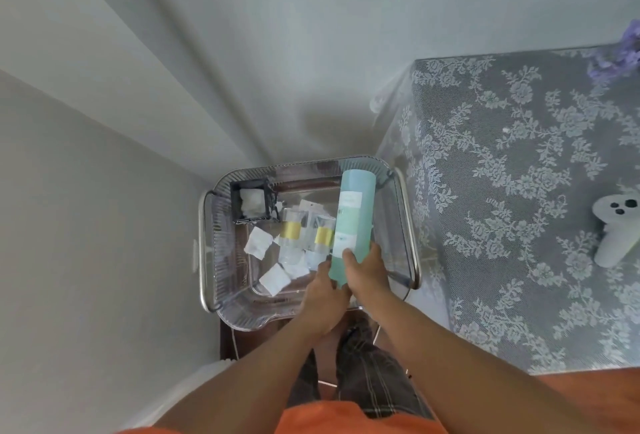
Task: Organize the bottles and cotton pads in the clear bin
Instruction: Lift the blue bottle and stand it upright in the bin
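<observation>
A clear ribbed bin (221,253) with metal handles stands on a small stool below me. A tall pale-green bottle (353,222) lies tilted over the bin's right side, held at its near end by both hands: my right hand (367,277) wraps its lower part and my left hand (323,298) grips from the left. Two small clear bottles with yellow bands (290,230) (323,235) lie on the bin's floor. White cotton pads (258,246) (275,279) lie loose around them. A small dark box (251,203) in the far left corner holds more pads.
A table with a grey lace cloth (519,191) stands right of the bin, carrying a white game controller (620,225) and purple flowers (620,52). White walls meet in a corner behind and left of the bin. Orange-brown floor (588,399) shows at bottom right.
</observation>
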